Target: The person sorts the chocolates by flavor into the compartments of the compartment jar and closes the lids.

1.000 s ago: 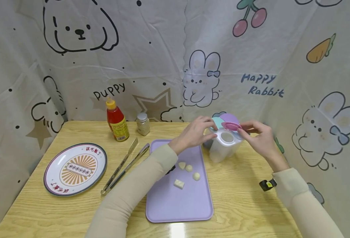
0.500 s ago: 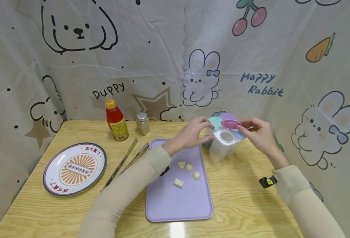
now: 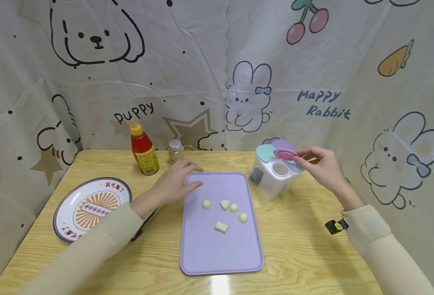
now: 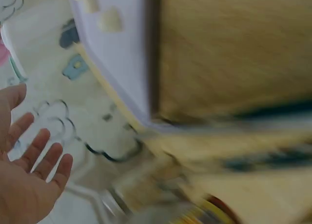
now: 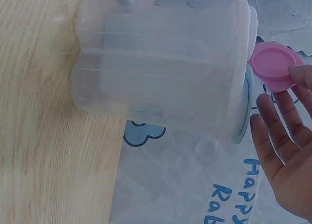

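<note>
A clear plastic multi-compartment container [image 3: 276, 180] stands on the wooden table, right of a lavender tray [image 3: 220, 250]. Its pink lid flap [image 3: 285, 155] is lifted, and my right hand [image 3: 305, 160] pinches its edge with thumb and fingertip. The right wrist view shows the container [image 5: 165, 82] close up, with my thumb on the pink lid [image 5: 274, 65]. My left hand [image 3: 185, 180] hovers with fingers spread at the tray's upper left corner, holding nothing. Several small white pieces [image 3: 224, 205] lie on the tray. The left wrist view is blurred and shows my open palm [image 4: 29, 185].
A patterned plate [image 3: 93, 207] sits at the left. A red sauce bottle [image 3: 143, 151] and a small shaker [image 3: 175, 151] stand at the back near the cartoon-printed curtain. My left forearm hides the tongs. Bare table lies to the right of the tray.
My left hand has let go of the container and moved left to the tray's upper left corner. One more white piece on the tray is now uncovered. The right hand still holds the pink lid.
</note>
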Action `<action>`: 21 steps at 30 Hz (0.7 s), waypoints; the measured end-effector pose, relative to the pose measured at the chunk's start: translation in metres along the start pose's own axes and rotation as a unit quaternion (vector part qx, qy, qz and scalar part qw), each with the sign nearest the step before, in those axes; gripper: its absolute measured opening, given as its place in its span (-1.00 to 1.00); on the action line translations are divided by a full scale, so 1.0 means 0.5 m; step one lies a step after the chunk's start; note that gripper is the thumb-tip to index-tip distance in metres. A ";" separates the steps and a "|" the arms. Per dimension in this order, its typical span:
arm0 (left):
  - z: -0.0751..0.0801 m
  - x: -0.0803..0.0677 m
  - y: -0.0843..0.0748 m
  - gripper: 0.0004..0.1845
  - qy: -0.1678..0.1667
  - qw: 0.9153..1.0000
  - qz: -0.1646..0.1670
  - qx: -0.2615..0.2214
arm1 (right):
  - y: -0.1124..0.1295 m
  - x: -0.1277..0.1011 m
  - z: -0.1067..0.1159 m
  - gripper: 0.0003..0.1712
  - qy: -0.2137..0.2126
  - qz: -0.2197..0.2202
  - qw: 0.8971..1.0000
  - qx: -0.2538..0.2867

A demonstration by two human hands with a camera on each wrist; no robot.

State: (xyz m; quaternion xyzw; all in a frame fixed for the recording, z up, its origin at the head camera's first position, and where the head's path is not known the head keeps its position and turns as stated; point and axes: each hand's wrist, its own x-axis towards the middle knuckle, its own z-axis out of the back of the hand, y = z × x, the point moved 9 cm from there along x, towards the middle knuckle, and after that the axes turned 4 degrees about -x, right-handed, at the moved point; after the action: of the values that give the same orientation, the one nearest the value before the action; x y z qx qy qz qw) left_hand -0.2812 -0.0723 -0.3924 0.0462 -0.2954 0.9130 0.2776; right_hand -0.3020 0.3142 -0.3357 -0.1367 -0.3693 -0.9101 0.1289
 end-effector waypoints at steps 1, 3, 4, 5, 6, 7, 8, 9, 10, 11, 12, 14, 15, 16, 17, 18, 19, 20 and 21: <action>0.011 -0.019 0.017 -0.59 -0.003 1.000 0.016 0.004 | 0.000 0.000 0.001 -0.75 0.000 -0.002 1.000 0.000; 0.028 -0.057 0.047 -0.57 -0.008 0.999 0.040 0.019 | 0.001 0.000 0.001 -0.74 0.000 -0.006 1.000 -0.002; 0.035 -0.075 0.061 -0.56 -0.008 0.998 0.052 0.025 | 0.001 0.000 0.001 -0.74 0.001 -0.008 1.000 -0.005; 0.041 -0.094 0.073 -0.54 -0.006 0.997 0.064 0.031 | 0.002 0.000 0.002 -0.73 0.003 -0.009 1.000 -0.007; 0.045 -0.112 0.084 -0.53 -0.004 0.997 0.074 0.038 | 0.003 0.000 0.002 -0.74 0.005 -0.009 1.000 -0.012; 0.048 -0.128 0.093 -0.51 -0.003 0.996 0.080 0.048 | 0.005 -0.001 0.003 -0.73 0.006 -0.010 1.000 -0.015; 0.051 -0.143 0.100 -0.50 -0.002 0.995 0.085 0.054 | 0.006 -0.001 0.004 -0.73 0.009 -0.010 1.000 -0.019; 0.053 -0.158 0.107 -0.49 0.001 0.994 0.092 0.060 | 0.009 -0.001 0.005 -0.73 0.011 -0.010 1.000 -0.022; 0.055 -0.170 0.112 -0.48 0.001 0.993 0.098 0.066 | 0.011 -0.001 0.006 -0.74 0.014 -0.012 0.999 -0.026; 0.057 -0.182 0.114 -0.47 0.002 0.992 0.102 0.071 | 0.014 -0.001 0.006 -0.73 0.018 -0.014 0.999 -0.029; 0.058 -0.193 0.116 -0.47 0.001 0.991 0.106 0.077 | 0.016 0.000 0.007 -0.73 0.022 -0.015 0.999 -0.034; 0.058 -0.214 0.120 -0.46 0.002 0.990 0.118 0.083 | 0.020 0.000 0.007 -0.73 0.032 -0.020 0.998 -0.041; 0.056 -0.223 0.123 -0.45 0.006 0.988 0.125 0.086 | 0.021 0.000 0.007 -0.72 0.037 -0.023 0.998 -0.044; 0.054 -0.232 0.126 -0.43 0.008 0.987 0.131 0.089 | 0.022 0.001 0.006 -0.71 0.042 -0.026 0.998 -0.047; 0.051 -0.240 0.130 -0.42 0.012 0.986 0.139 0.092 | 0.023 0.001 0.006 -0.70 0.046 -0.028 0.997 -0.049; 0.047 -0.248 0.135 -0.40 0.016 0.985 0.147 0.093 | 0.024 0.001 0.006 -0.70 0.048 -0.029 0.997 -0.051; 0.043 -0.254 0.141 -0.38 0.022 0.983 0.156 0.093 | 0.024 0.000 0.006 -0.70 0.049 -0.031 0.997 -0.053; 0.039 -0.260 0.145 -0.36 0.027 0.982 0.163 0.093 | 0.024 0.000 0.006 -0.69 0.050 -0.032 0.997 -0.054; 0.036 -0.264 0.149 -0.35 0.030 0.981 0.168 0.093 | 0.024 0.000 0.006 -0.69 0.050 -0.032 0.997 -0.054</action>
State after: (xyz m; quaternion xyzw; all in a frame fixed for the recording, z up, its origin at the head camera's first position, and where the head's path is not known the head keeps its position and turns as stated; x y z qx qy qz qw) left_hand -0.2111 -0.1959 -0.4488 -0.0057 -0.2045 0.9711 0.1231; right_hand -0.2976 0.3080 -0.3260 -0.0857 -0.3167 -0.9382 0.1103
